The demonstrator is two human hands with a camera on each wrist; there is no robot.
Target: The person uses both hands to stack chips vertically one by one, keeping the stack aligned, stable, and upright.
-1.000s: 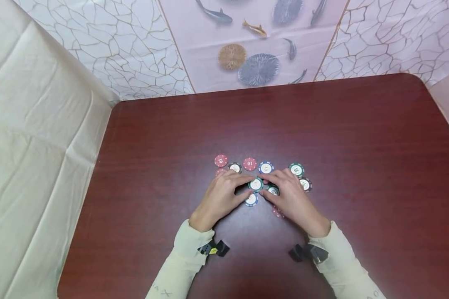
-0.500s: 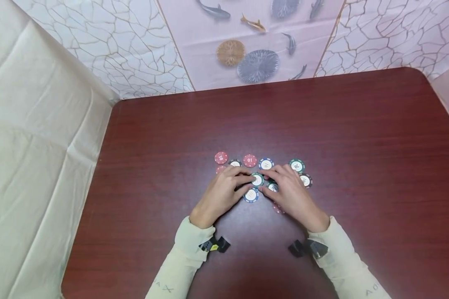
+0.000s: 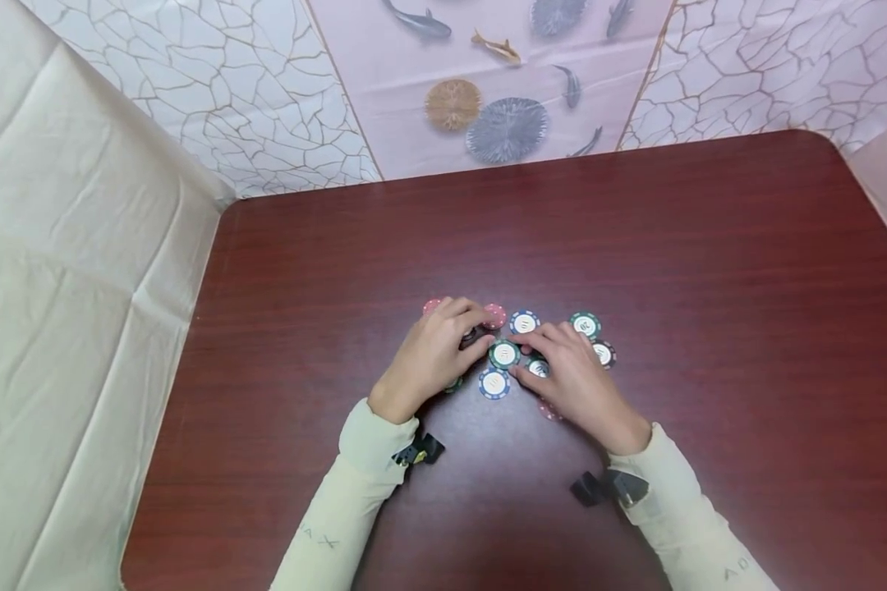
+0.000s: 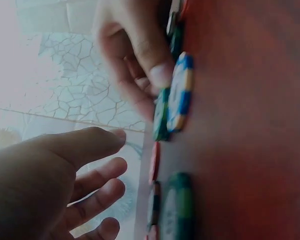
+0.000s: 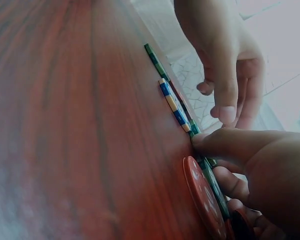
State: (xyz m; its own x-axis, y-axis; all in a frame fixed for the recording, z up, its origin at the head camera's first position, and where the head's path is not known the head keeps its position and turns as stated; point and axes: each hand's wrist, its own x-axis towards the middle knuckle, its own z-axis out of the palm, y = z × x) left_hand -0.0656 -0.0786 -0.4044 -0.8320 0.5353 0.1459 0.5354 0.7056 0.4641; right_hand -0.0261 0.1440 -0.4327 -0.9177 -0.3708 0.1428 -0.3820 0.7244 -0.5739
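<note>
In the head view my right hand (image 3: 580, 379) has its thumb and forefinger at the right edge of a green-rimmed chip (image 3: 504, 355), and the right wrist view shows the thumb (image 5: 210, 142) against that chip. Just below it lies a blue-rimmed chip (image 3: 494, 383). My left hand (image 3: 430, 355) is raised over chips on the left, fingers apart and gently bent, its fingertips near a red chip (image 3: 494, 316). Nothing is between the left thumb and fingers in the left wrist view. A green chip (image 3: 454, 385) shows partly under the left palm.
On the dark red table (image 3: 325, 271), another blue chip (image 3: 524, 322), a green chip (image 3: 585, 324) and a black chip (image 3: 604, 353) lie behind and right of my right hand. A red chip (image 3: 550, 410) is partly under it. Patterned cloth (image 3: 266, 90) borders the table's back.
My left hand has let go of the green-rimmed chip and moved up and left, over other chips. The right hand has stayed at the chip's edge.
</note>
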